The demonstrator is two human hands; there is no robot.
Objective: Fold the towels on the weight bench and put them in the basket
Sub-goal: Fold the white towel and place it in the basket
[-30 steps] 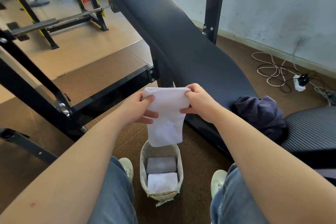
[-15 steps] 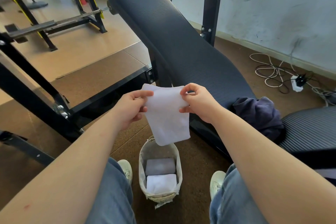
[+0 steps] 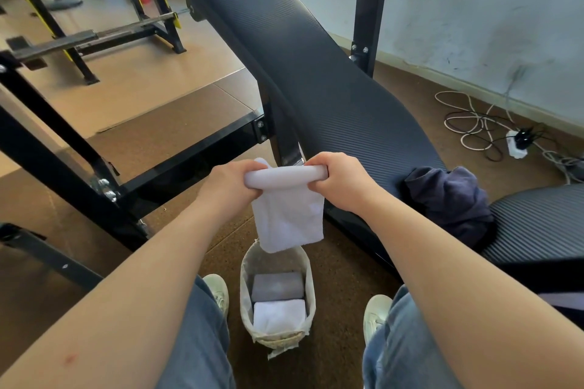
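White towel [image 3: 289,215]: 1 item, held in the air at frame centre, off the edge of the weight bench [image 3: 300,57]. Its top edge is turned over into a thick roll running from 9 o'clock to 3 o'clock between the 2 hands. The rest hangs flat toward 6 o'clock, and its lower edge overlaps the far rim of the basket [image 3: 278,260] in this view.

Left hand [image 3: 229,180]: knuckles up, fingers curled round the 9 o'clock end of the roll.

Right hand [image 3: 339,181]: knuckles up, fingers curled round the 3 o'clock end of the roll.

Basket: pale, cloth-lined, standing on the brown floor at 6 o'clock of the hanging towel, between the person's 2 shoes. Contents, 2 items: a folded grey towel [image 3: 277,286] at the 12 o'clock end and a folded white towel [image 3: 279,316] at the 6 o'clock end, touching each other.

Navy towel [image 3: 448,199]: 1 item, unfolded, in a crumpled heap on the weight bench at 3 o'clock of the right hand, where the back pad meets the seat pad [image 3: 537,221].

Weight bench: black ribbed padding on a black frame; the back pad stretches from 12 o'clock of the frame to the centre right.

Left shoe [image 3: 218,289] and right shoe [image 3: 376,309]: pale, just beside the basket at 9 and 3 o'clock, below blue jeans.

Power strip [image 3: 516,144]: white, on the floor at 3 o'clock among looped cables, near the wall.

Barbell rack [image 3: 94,38]: black and yellow, at 10 o'clock, well apart from the hands.
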